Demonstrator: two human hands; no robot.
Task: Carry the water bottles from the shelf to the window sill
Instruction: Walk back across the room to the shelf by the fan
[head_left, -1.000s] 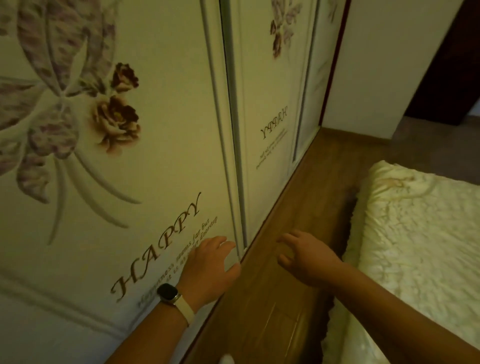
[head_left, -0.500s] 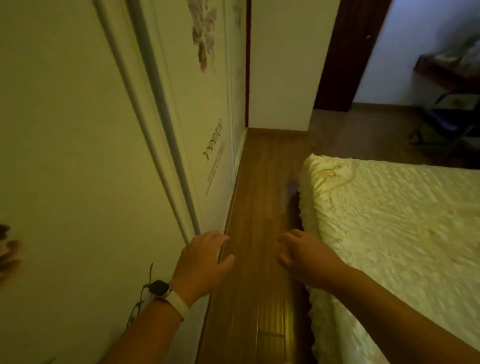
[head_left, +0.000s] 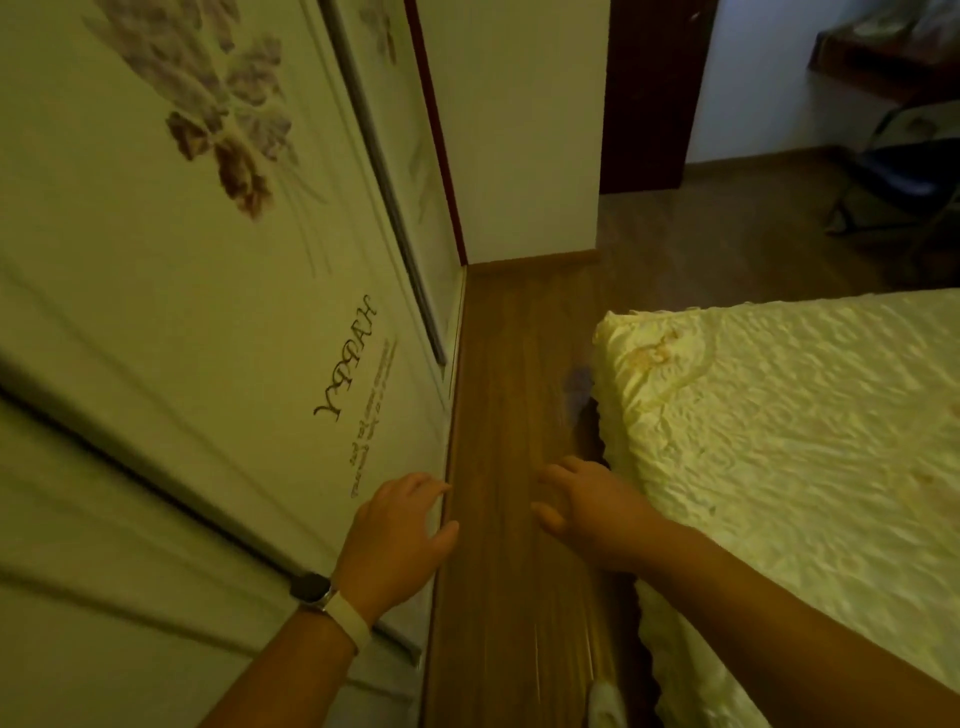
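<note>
No water bottle, shelf or window sill shows in the head view. My left hand (head_left: 397, 525), with a watch on its wrist, hangs in front of me with loosely curled fingers and holds nothing, close to the wardrobe's lower edge. My right hand (head_left: 589, 506) is held out over the wooden floor beside the bed's corner, fingers relaxed and holding nothing.
A pale wardrobe (head_left: 208, 312) with sliding doors and flower prints fills the left. A bed with a cream cover (head_left: 805, 441) lies on the right. A narrow strip of wooden floor (head_left: 514, 364) runs between them toward a white wall and a dark doorway (head_left: 649, 93). A chair (head_left: 904, 171) stands far right.
The view has swung right, away from the wardrobe door and toward the aisle and doorway. Both hands stay out in front, holding nothing.
</note>
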